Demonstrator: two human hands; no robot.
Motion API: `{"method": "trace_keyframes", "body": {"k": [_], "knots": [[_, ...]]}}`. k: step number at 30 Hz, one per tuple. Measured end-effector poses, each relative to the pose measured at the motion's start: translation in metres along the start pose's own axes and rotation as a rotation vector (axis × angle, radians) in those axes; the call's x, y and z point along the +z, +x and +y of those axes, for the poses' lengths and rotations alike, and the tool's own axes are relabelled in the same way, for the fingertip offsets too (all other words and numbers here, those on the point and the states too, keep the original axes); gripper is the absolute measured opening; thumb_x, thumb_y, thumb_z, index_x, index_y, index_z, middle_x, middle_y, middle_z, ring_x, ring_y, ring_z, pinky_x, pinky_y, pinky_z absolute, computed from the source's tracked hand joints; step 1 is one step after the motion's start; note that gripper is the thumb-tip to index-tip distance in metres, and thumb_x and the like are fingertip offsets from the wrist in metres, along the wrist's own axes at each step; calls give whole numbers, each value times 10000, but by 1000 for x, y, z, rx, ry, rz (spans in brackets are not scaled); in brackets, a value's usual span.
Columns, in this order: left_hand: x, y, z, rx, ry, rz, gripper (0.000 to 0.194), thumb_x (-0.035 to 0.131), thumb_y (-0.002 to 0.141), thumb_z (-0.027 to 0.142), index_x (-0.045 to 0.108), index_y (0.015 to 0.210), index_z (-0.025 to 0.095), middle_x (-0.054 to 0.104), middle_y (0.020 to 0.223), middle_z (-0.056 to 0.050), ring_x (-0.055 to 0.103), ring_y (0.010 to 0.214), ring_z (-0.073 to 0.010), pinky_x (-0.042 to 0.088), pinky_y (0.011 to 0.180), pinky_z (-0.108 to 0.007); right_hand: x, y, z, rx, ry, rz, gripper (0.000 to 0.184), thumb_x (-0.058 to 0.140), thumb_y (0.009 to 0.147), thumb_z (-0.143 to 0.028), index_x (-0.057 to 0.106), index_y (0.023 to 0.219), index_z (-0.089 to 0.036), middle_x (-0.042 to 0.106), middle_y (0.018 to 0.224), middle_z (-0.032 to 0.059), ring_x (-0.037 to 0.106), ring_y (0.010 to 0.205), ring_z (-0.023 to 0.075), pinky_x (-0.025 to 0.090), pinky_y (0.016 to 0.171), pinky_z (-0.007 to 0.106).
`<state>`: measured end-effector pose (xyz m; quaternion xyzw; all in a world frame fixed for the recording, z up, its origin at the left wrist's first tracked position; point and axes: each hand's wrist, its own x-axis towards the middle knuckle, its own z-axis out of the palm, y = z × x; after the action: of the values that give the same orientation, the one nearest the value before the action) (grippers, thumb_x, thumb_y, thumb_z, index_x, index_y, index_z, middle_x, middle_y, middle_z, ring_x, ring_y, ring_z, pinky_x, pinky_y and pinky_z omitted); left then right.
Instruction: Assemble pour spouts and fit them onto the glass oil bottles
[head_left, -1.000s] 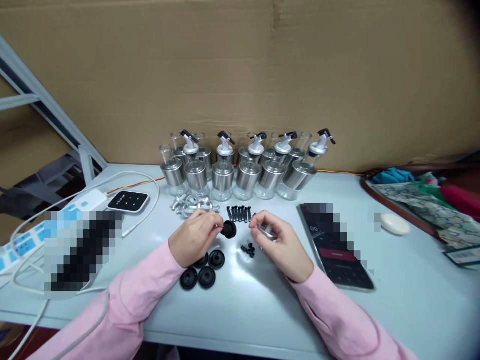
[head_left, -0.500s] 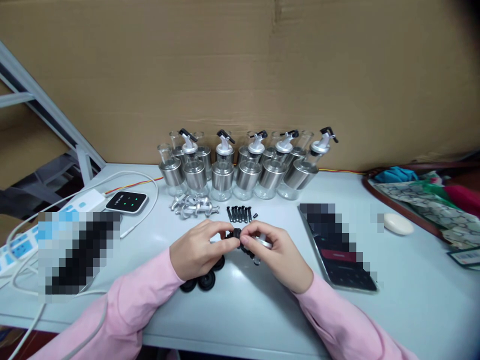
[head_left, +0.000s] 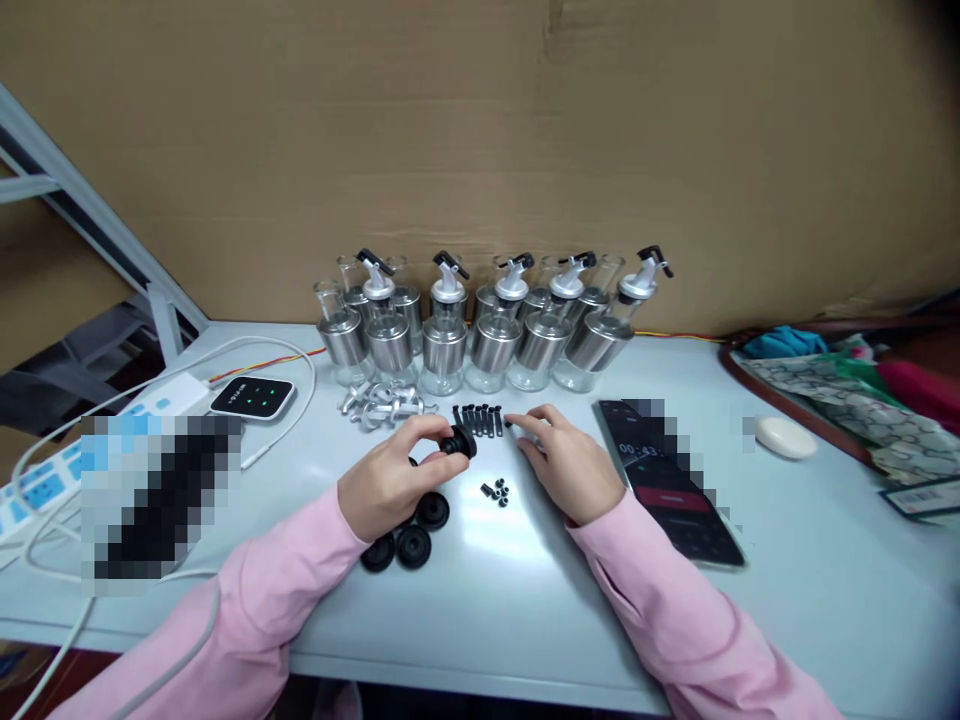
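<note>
My left hand [head_left: 394, 480] pinches a black rubber stopper [head_left: 458, 443] between thumb and fingers, just above the white table [head_left: 525, 600]. My right hand [head_left: 566, 460] reaches toward the row of small black pins [head_left: 477, 418], its fingers curled close to the rightmost pin; whether it holds anything is hidden. A little heap of tiny black rings [head_left: 496, 491] lies between my hands. Three more black stoppers [head_left: 409, 540] sit under my left wrist. Silver pourer spouts [head_left: 379, 405] lie behind my left hand.
Glass bottles with steel collars [head_left: 487, 335], some capped with pourers, stand along the cardboard wall. A phone [head_left: 671, 480] lies to the right, a white oval object [head_left: 785, 436] beyond it. A small black device [head_left: 251, 397], power strip and cables lie left.
My hands met at the centre half a second ago, then parted. The left keeps the black stopper; the right moved back toward the black pins and no longer shows the silver piece.
</note>
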<state>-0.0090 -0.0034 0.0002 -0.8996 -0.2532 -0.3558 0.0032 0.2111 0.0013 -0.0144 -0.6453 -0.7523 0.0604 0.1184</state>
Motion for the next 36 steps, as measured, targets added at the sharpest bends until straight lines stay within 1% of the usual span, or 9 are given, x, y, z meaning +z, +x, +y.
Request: {"method": "trace_keyframes", "body": {"k": [6,9,12,15,19,25,28,33,36], "knots": [[-2,0,0,-39,-61,60,289,409,812,8,478,1028,188,412,1027,-82,515,961,-160,525,830,-289,0,2,3,6,81,10,170,507,804,-140,669,817,-191,628,878,65,616,725,212,416,640,297],[-2,0,-2,-43,-54,91,280,419,812,-2,473,1000,197,427,1017,-74,515,953,-155,527,814,-283,-1,2,2,-6,158,13,135,520,764,-122,643,779,-176,621,789,57,605,703,205,416,658,293],[-2,0,-3,-41,-50,91,245,427,821,9,475,983,188,444,1014,-77,520,933,-149,524,791,-267,-3,0,-4,-6,328,-3,105,530,703,-100,585,735,-184,606,661,13,590,643,181,411,632,267],[-2,0,-3,-38,-40,100,210,440,831,32,480,973,182,467,1007,-80,530,917,-149,520,769,-264,-6,-3,-10,1,427,-21,104,526,663,-93,535,691,-192,585,607,-17,563,575,154,400,596,246],[-3,1,-3,-24,-16,136,179,447,833,39,496,948,166,488,989,-85,537,900,-149,515,745,-253,-9,-5,-16,-58,456,-39,103,541,652,-79,556,673,-178,601,681,1,553,613,143,400,610,235],[-4,2,-3,-13,10,128,154,461,835,52,504,936,160,498,971,-86,535,900,-157,508,747,-259,-6,-3,-13,-53,466,-176,157,538,677,-15,596,672,-161,614,634,-4,558,608,135,409,625,232],[-4,1,-3,-10,9,130,161,462,830,42,504,935,156,498,985,-91,533,907,-158,504,754,-258,-4,-3,-11,-86,430,-161,163,541,702,-11,617,710,-156,631,704,19,572,662,148,420,660,252],[-4,0,-4,-10,15,123,159,462,830,47,508,937,156,498,989,-94,528,913,-165,501,757,-267,-6,-7,-14,-283,463,-99,113,535,813,-148,645,825,-168,602,805,37,575,702,144,436,668,258],[-4,0,-4,-8,21,111,154,462,830,53,512,933,156,501,978,-92,530,907,-169,501,757,-272,-6,-11,-21,-390,433,-119,138,581,803,-210,649,918,-174,597,870,43,586,734,148,447,683,254]]}}
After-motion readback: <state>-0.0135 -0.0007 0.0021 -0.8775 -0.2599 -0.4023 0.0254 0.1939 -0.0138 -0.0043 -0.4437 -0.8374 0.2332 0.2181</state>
